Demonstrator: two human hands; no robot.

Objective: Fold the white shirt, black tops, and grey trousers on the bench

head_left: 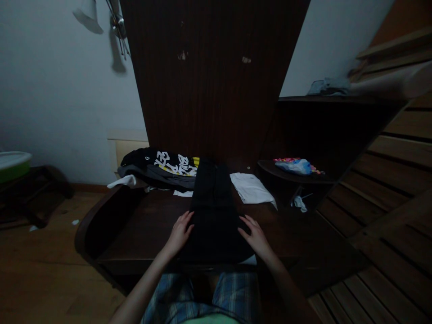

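Observation:
A long black folded garment (214,216), perhaps a pair of trousers, lies flat on the dark wooden bench top (148,234). My left hand (182,231) rests at its left edge, fingers loosely spread. At the right edge, my right hand (254,234) lies with the fingers apart. Neither hand grips anything that I can see. A pale cloth corner (249,260) peeks out at the garment's near right end. Right of its far end is a folded white cloth (253,188).
At the back left lies a heap of dark clothes (158,168) with white lettering. A corner shelf (303,177) on the right bears a blue and pink plastic packet (293,165). Behind the bench rises a tall dark panel (212,90). Wooden slats (398,157) stand at the far right.

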